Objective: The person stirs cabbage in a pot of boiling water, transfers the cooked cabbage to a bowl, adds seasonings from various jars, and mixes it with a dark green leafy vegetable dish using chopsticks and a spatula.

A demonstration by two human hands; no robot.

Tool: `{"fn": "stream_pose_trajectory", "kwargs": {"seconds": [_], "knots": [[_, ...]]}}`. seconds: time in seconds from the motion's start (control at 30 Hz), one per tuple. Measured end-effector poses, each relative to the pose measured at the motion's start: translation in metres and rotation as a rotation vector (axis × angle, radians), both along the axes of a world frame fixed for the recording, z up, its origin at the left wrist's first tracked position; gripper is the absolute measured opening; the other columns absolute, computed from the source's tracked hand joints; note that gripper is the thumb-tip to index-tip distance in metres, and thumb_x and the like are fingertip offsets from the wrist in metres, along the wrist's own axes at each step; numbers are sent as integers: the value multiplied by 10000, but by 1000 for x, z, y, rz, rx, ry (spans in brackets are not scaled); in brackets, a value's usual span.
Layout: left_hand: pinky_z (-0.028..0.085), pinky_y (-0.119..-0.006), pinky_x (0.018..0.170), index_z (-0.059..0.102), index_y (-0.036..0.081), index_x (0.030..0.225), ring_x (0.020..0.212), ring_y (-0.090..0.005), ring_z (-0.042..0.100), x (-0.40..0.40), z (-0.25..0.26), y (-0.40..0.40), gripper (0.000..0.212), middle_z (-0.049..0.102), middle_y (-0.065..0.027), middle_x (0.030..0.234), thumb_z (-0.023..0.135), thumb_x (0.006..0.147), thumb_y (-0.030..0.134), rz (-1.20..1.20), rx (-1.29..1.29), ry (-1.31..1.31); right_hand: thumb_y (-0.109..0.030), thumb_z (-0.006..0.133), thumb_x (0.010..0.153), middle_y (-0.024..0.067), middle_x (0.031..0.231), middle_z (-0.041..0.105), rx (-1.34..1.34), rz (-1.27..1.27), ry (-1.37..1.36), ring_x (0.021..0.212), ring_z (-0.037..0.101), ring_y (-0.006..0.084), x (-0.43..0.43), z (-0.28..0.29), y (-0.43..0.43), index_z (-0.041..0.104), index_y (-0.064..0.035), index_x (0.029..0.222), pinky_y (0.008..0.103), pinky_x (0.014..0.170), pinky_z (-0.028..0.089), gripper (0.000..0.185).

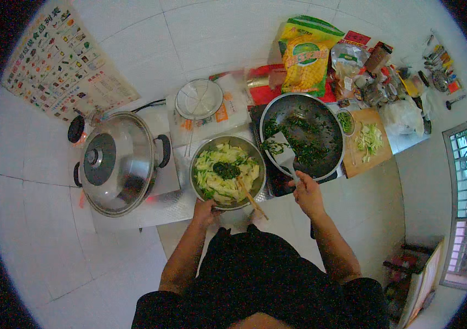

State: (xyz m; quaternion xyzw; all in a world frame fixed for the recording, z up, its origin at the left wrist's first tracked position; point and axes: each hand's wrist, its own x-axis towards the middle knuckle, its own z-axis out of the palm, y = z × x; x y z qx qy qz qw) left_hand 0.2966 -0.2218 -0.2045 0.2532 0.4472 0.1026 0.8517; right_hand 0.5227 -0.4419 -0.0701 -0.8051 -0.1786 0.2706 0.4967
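Note:
My left hand (205,211) grips the near rim of a metal bowl (194,181) at its lower left. Pale green chopped vegetables (213,187) fill the bowl, topped by a dark green mound of cooked greens (226,170). Wooden chopsticks (252,199) lean out over the bowl's near right side. In my right hand (308,193) is the handle of a spatula (286,157), whose pale blade carries some dark greens over the left part of a wok (342,152). More chopped, dark cooked greens (307,140) are spread across the wok's bottom.
Left stands a large lidded steel pot (130,164) with black handles. A round strainer (199,98) lies behind the bowl. Right of the wok are a small container of chopped greens (344,122) and a cutting board (362,166) with cut vegetables. Bags, including a yellow-green one (307,57), line the wall.

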Motion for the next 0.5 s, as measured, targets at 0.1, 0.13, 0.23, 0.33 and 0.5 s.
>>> {"fn": "stream_pose_trajectory", "kwargs": {"seconds": [0.1,0.13,0.23,0.33,0.5], "knots": [[554,-422,588,247,43,1199,791,-339,588,-30,-56,-6,527,470,-233,1050,452,728,-72,-123,375,-180,-70,371,882,104,854,583,74,-4,59,491,412,60,-2,4,3,405,19,1197,189,408,353,329],[554,-428,600,243,43,1204,801,-344,586,-30,-53,-8,532,465,-236,1057,446,727,-74,-207,556,-217,-70,375,880,105,847,583,116,0,50,489,413,61,-1,2,3,410,21,1193,190,409,356,327],[547,-445,648,258,43,1204,882,-363,560,-2,47,-18,514,428,-239,1112,413,729,-81,68,-14,11,-70,380,876,106,840,587,10,-27,70,500,419,60,4,7,2,420,18,1185,191,411,359,324],[542,-451,668,270,41,1199,918,-358,544,-1,69,-19,495,417,-220,1123,414,738,-70,49,36,-89,-61,383,873,94,837,594,40,63,-89,519,435,67,6,-4,-1,424,4,1186,209,439,385,322],[544,-441,657,220,52,1228,869,-330,561,3,91,-20,542,435,-200,1084,434,741,-53,76,107,-119,-15,407,843,131,855,600,-84,116,-330,603,543,168,-31,20,1,459,-3,1152,293,582,462,314]]}}
